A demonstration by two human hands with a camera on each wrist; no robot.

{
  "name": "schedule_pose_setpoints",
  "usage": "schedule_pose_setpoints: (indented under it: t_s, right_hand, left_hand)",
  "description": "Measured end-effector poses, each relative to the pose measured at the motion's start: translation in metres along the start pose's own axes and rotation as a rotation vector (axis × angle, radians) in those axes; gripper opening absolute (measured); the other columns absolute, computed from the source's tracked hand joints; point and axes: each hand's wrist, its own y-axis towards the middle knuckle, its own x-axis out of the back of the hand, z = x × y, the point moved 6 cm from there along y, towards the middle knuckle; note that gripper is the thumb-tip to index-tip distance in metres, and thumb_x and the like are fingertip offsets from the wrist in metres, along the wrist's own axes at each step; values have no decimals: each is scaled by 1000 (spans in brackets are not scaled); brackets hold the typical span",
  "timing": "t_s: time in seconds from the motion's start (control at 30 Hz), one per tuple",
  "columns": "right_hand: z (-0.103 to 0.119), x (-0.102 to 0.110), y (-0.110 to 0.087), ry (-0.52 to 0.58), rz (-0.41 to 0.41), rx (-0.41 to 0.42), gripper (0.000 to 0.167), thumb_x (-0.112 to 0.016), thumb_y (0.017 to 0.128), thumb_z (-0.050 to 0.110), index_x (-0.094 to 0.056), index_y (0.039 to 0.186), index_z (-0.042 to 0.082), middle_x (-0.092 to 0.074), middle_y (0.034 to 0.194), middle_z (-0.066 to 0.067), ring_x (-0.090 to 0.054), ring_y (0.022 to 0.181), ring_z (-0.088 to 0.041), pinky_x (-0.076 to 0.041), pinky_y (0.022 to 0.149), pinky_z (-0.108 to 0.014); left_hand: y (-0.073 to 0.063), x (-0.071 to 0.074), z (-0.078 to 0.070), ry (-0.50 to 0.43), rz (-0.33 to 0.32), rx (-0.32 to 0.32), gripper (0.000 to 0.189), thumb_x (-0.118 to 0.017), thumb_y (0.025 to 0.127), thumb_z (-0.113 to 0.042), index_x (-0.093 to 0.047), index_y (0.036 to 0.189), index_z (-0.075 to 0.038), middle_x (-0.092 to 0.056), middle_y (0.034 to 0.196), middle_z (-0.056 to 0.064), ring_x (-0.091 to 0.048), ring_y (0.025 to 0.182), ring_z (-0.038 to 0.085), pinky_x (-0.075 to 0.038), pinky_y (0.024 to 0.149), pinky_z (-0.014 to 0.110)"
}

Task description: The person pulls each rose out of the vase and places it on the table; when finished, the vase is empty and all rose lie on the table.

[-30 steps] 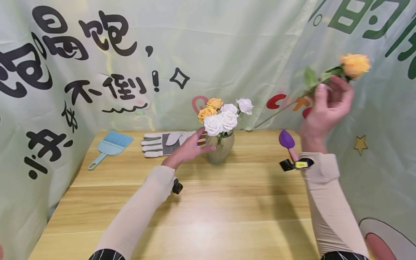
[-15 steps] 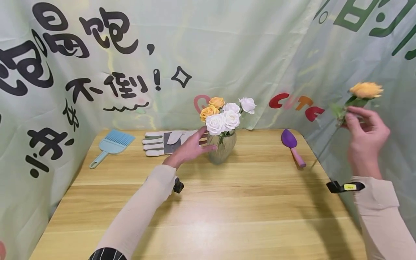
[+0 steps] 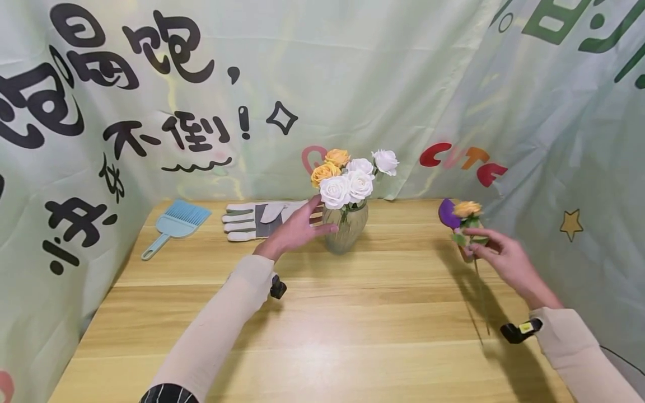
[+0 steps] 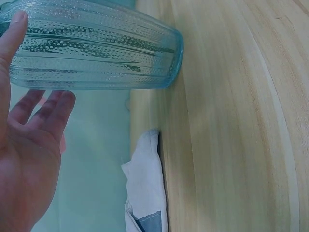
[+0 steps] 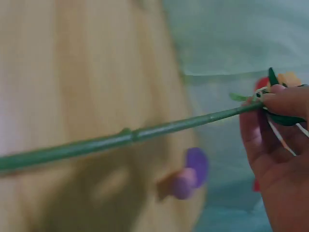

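Observation:
In the head view my left hand point(image 3: 296, 228) is at the left side of a ribbed glass vase point(image 3: 347, 229), thumb across its front. The left wrist view shows its fingers extended beside the clear vase point(image 4: 96, 53). White roses point(image 3: 347, 187) and yellow-orange roses point(image 3: 325, 173) stand in the vase. On the right, my right hand point(image 3: 506, 263) pinches a single yellow rose point(image 3: 467, 209) high on its stem, just below the bloom. The rose is upright, its stem hanging down over the table. In the right wrist view the green stem point(image 5: 130, 136) runs out from the fingertips.
A purple garden trowel point(image 3: 447, 214) with a pink handle lies behind the held rose, partly hidden. Left of the vase are a grey-and-white work glove point(image 3: 267, 219) and a light blue dustpan with a brush point(image 3: 177, 221). Printed cloth point(image 3: 353, 73) hangs around the wooden table point(image 3: 322, 313).
My right hand has swung the yellow rose out to the right, then down and back leftward to low over the table, turning it upright. The left hand has stayed at the vase.

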Motion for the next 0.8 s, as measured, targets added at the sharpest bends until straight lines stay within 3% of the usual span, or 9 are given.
schedule_pose_setpoints:
  t_s: [0.1,0.2,0.27,0.33,0.5,0.73,0.8]
  right_hand:
    - [-10,-24,-1,-63,62,-3,38,-66,110,13,-64,146,0,-78,121,-10,-71,88,2,-57,72,-15]
    - [-22,-44,0,-81,83,-21,37,-67,110,11,-65,143,-5,-56,155,-32,-66,88,4,-58,70,-17]
    - [-29,-55,0,-72,102,-43,38,-67,109,8,-64,143,-8,-35,169,-36,-63,88,5,-58,69,-17]
    - [-36,-63,0,-48,110,-72,38,-67,109,8,-63,143,-9,-32,170,-36,-64,87,3,-60,69,-18]
    - [-46,-70,-2,-62,90,-98,35,-69,108,10,-66,139,-7,-63,137,-34,-66,80,-1,-59,64,-22]
    - [-54,-73,-8,-115,90,-156,34,-67,110,14,-66,139,-3,-74,104,-20,-63,76,-2,-52,59,-23]
    - [-54,-72,-9,-125,74,-153,33,-67,109,13,-67,138,-3,-74,101,-19,-63,75,-2,-52,58,-22]
  left_hand:
    - [-1,1,-1,-6,-1,-2,96,-85,96,-42,-27,172,-31,-42,171,6,-46,157,36,-48,127,50]
    - [-1,1,-2,-14,2,-9,95,-84,97,-40,-27,172,-28,-42,171,8,-45,157,37,-48,128,50]
    - [-1,1,-2,-15,5,-15,95,-84,98,-40,-27,173,-27,-42,171,9,-45,157,37,-47,128,51]
    - [0,0,-2,-15,9,-18,96,-84,98,-40,-26,173,-26,-42,171,10,-45,156,38,-47,128,52]
    - [0,0,-3,-4,5,-15,95,-84,97,-41,-27,172,-27,-42,171,10,-46,156,37,-47,128,52]
    - [1,0,-2,-4,3,-2,96,-85,97,-41,-27,173,-27,-43,171,9,-46,156,36,-47,128,50]
    - [0,0,-1,0,0,1,96,-84,97,-41,-27,173,-27,-43,171,9,-46,156,36,-47,128,50]
